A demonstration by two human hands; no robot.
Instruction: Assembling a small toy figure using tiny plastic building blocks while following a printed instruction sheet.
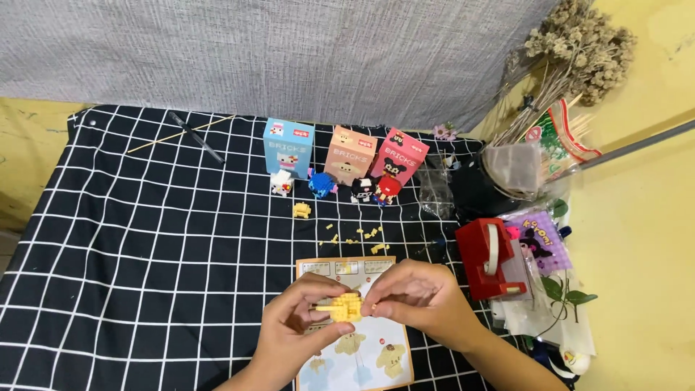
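Above checkered cloth [145,239], both hands [362,315] pinch the yellow brick figure [346,306] between them.

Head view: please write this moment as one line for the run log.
left hand holds yellow brick model | right hand pinches it | instruction sheet beneath | three boxes behind
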